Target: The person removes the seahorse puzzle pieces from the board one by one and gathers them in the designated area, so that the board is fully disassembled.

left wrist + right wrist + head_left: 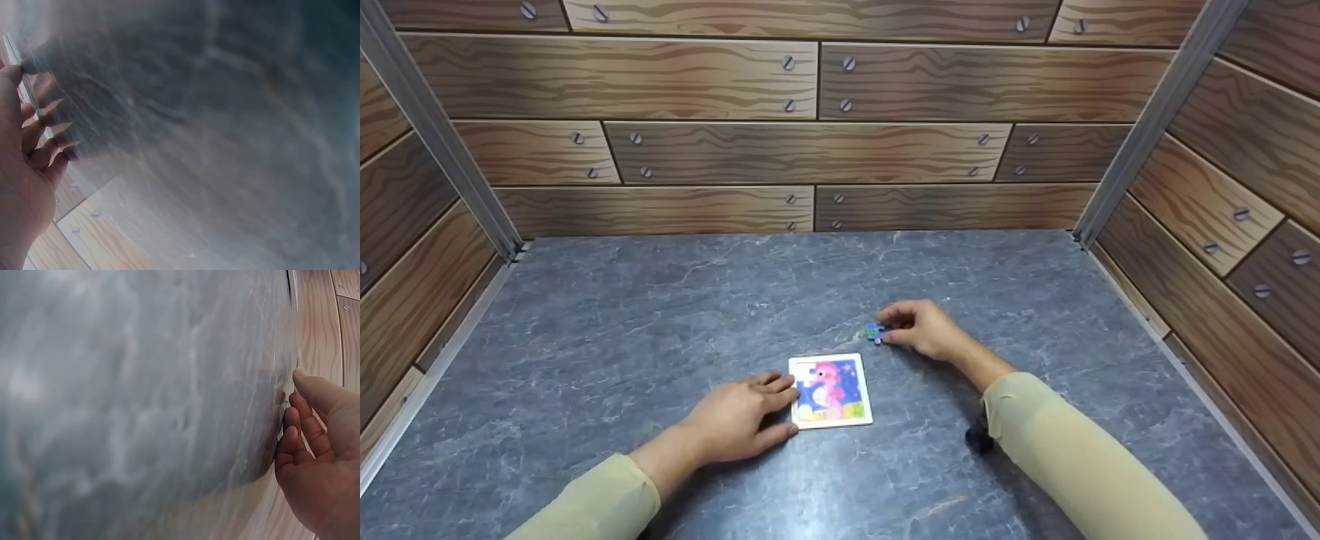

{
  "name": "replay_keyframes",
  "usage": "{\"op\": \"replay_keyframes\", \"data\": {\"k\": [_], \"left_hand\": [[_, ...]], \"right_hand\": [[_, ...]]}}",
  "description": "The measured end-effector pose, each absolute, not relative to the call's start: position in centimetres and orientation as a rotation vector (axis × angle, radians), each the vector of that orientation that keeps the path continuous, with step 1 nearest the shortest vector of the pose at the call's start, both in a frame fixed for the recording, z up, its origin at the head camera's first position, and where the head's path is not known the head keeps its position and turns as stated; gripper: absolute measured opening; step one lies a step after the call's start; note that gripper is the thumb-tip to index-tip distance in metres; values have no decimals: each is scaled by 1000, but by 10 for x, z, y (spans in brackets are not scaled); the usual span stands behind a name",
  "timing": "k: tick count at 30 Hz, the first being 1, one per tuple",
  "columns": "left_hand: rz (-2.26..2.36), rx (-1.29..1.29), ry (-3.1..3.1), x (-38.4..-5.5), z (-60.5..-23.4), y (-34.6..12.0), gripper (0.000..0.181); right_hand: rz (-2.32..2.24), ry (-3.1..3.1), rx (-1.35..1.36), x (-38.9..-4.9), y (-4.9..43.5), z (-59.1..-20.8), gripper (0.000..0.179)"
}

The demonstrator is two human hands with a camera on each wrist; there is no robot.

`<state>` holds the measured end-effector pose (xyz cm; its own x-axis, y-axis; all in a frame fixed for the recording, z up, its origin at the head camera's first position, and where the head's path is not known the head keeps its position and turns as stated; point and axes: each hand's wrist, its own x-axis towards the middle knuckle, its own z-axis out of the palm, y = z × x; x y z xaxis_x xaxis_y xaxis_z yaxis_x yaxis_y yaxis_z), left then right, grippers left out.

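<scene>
Table [660, 315]: white-rimmed puzzle tray [836, 424] lies flat on it, about midway between left and right edges, well apart from the back edge. Left hand [739, 416] grasps nothing; fingers lie relaxed along the tray's left rim, thumb at its near left corner. Right hand [928, 330] pinches a small blue-green puzzle piece [873, 331] between thumb and finger, just beyond the tray's far right corner. Cannot tell whether the piece is clear of the table, or whether more than one is there; right wrist view hides it.

Tray contents: pink seahorse picture [828, 386] on blue, yellow-green along the near side. Pale patches with stepped outlines at the left, perhaps vacant places; too small to be sure.

Step in hand, by my reading: taking up a piece for the tray. Best done with a light grip by the piece's edges, printed face up, turned to match outline and colours before lowering. Left fingers would do well to steady the rim only, clear of the pale patches. Main risk: tray skidding under a hard push.
</scene>
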<state>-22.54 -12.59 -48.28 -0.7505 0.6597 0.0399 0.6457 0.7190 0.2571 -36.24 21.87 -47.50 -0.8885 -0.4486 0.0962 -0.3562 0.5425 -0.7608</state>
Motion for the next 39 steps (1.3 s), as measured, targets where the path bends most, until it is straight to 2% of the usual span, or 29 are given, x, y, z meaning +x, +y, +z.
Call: {"op": "replay_keyframes", "data": {"k": [39], "left_hand": [[360, 1141, 2883, -225, -480, -124, 58]], "right_hand": [[-1247, 2658, -710, -364, 220, -478, 29]]}}
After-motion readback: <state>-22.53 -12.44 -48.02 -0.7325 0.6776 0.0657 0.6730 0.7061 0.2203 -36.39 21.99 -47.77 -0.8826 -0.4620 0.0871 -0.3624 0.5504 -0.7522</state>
